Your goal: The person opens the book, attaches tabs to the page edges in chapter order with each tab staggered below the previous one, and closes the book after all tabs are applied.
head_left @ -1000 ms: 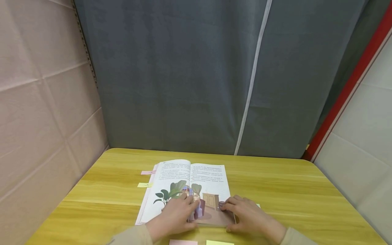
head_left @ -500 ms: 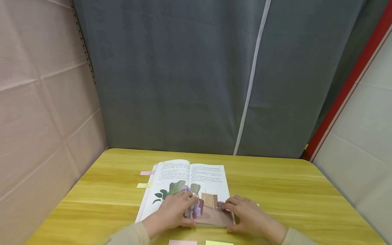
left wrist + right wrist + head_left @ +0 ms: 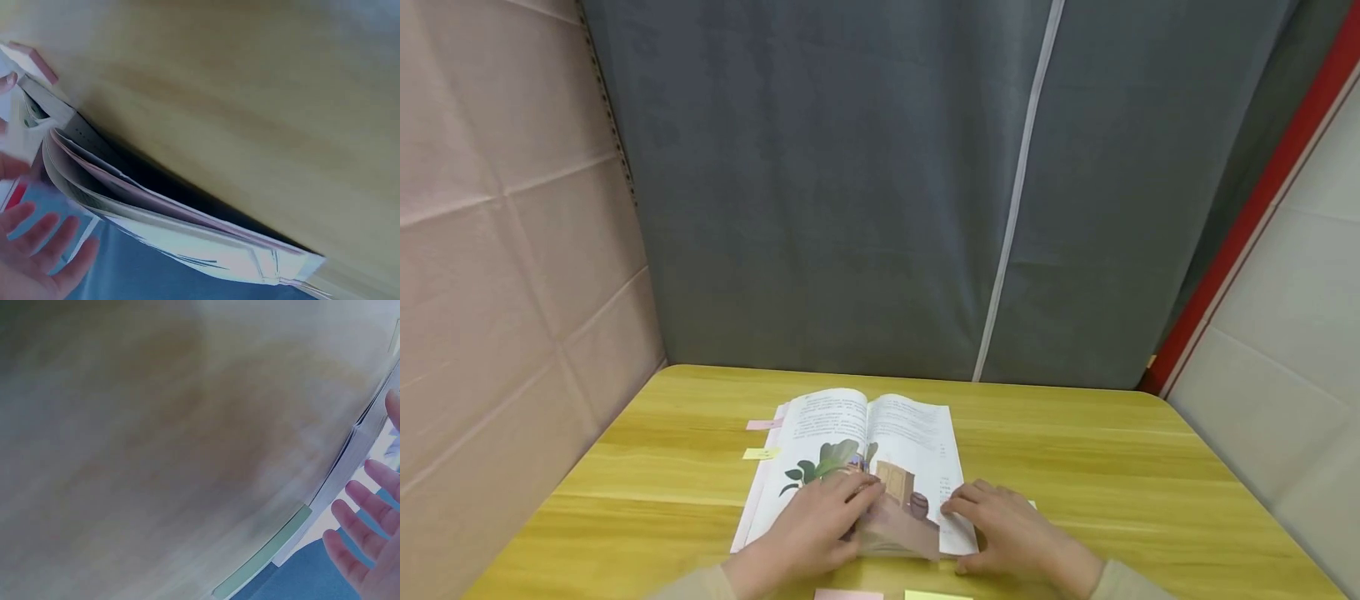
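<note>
An open book [image 3: 823, 417] lies on the table, text on its upper half. One illustrated page [image 3: 898, 525] on the right side is lifted and bends leftward, baring the printed page [image 3: 951, 467] under it. My left hand [image 3: 812, 517] is over the lower middle of the book, beside the bent page, hiding part of the picture. In the left wrist view its fingers [image 3: 72, 253] are extended and spread below curved pages [image 3: 125, 194]. My right hand [image 3: 1007, 529] rests at the book's lower right edge; the right wrist view shows its fingers [image 3: 359, 528] straight.
Pink [image 3: 763, 425] and yellow [image 3: 760, 454] sticky tabs jut from the book's left edge. A pink sticky pad [image 3: 848, 595] and a yellow one [image 3: 938, 595] lie at the near edge of view. A pale green strip [image 3: 265, 553] sits against the book's right side.
The illustrated right page, flat earlier, has risen and bent leftward, showing the page below. My left hand has shifted slightly left; the right hand stays at the book's edge.
</note>
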`<state>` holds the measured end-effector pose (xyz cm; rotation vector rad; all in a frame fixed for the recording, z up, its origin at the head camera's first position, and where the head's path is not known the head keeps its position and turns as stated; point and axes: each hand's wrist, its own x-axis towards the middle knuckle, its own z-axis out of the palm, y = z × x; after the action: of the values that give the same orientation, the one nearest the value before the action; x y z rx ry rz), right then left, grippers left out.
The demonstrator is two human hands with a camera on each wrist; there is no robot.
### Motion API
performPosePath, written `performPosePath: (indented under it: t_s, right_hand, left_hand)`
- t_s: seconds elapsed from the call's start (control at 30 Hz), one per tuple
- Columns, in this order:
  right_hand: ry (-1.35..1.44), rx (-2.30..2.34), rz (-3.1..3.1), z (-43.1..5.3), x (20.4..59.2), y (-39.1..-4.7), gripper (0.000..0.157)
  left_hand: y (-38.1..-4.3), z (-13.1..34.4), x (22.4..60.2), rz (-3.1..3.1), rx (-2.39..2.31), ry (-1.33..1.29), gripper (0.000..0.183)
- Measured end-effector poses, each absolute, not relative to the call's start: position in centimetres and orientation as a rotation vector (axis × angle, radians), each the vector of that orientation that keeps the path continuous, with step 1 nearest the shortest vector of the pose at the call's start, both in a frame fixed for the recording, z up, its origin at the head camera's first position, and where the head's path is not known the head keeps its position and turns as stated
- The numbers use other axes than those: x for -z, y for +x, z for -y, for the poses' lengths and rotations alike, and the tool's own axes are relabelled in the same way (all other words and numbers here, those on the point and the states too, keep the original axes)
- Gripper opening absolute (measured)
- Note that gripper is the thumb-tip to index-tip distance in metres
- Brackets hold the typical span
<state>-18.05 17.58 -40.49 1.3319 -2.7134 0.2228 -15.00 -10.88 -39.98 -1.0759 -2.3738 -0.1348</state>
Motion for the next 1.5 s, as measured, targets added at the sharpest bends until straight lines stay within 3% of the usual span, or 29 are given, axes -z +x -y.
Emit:
performPosePath:
  t_s: [0.23,0.43,0.53,0.77,1.0,1.23,1.5]
  right_hand:
    - [1.329,-0.230,2.703,-17.6,40.5,-18.0,0.055]
    - [1.343,-0.229,2.670,-17.5,40.6,-18.0,0.054]
    - [1.347,-0.224,2.656,-17.5,40.6,-18.1,0.053]
    - [1.347,-0.228,2.676,-17.5,40.5,-18.1,0.053]
    - [1.353,-0.227,2.672,-17.5,40.5,-18.1,0.052]
    - [1.353,-0.234,2.685,-17.5,40.5,-18.1,0.052]
    - [1.360,-0.232,2.694,-17.6,40.5,-18.1,0.053]
  left_hand:
    - [-14.5,10.8,39.5,2.410,-0.076,-1.039,0.081]
    - [-14.7,11.3,39.5,2.442,-0.181,-1.009,0.089]
    - [-14.7,11.4,39.7,2.469,-0.223,-1.008,0.087]
    - [-14.5,10.5,40.0,2.602,-0.110,-1.056,0.051]
    - [-14.7,9.7,40.1,2.638,-0.018,-0.992,0.035]
    - [-15.3,8.8,40.1,2.692,-0.043,-0.945,0.061]
    - [-15.7,8.9,39.8,2.714,-0.025,-0.909,0.066]
